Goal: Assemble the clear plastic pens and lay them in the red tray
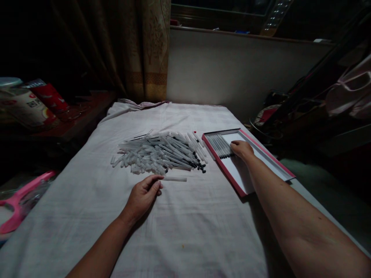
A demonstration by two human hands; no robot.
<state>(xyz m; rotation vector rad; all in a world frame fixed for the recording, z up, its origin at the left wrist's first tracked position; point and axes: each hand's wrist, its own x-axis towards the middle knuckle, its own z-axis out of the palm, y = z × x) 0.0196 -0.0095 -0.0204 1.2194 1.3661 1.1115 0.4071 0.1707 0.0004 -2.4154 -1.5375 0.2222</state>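
My left hand (pixel 149 190) is closed in a pinch on one end of a clear pen barrel (pixel 175 179), which points right just above the white cloth. A big loose heap of clear pen parts (pixel 156 150), some with black tips, lies beyond that hand. To the right is a shallow box (pixel 228 175) with pink-red edges and a white inside. A row of clear pens with black tips (pixel 217 144) fills its far left part, side by side. My right hand (pixel 242 149) reaches into the box, its fingers closed at the right end of this row, on a pen it partly hides.
White cloth (pixel 185 231) covers the table. A tiny red thing (pixel 195 132) lies behind the heap. At the left, a side table holds a labelled tub (pixel 29 106) and a red packet (pixel 50 98); a pink handle (pixel 21 200) is lower down. A curtain (pixel 156 50) hangs behind.
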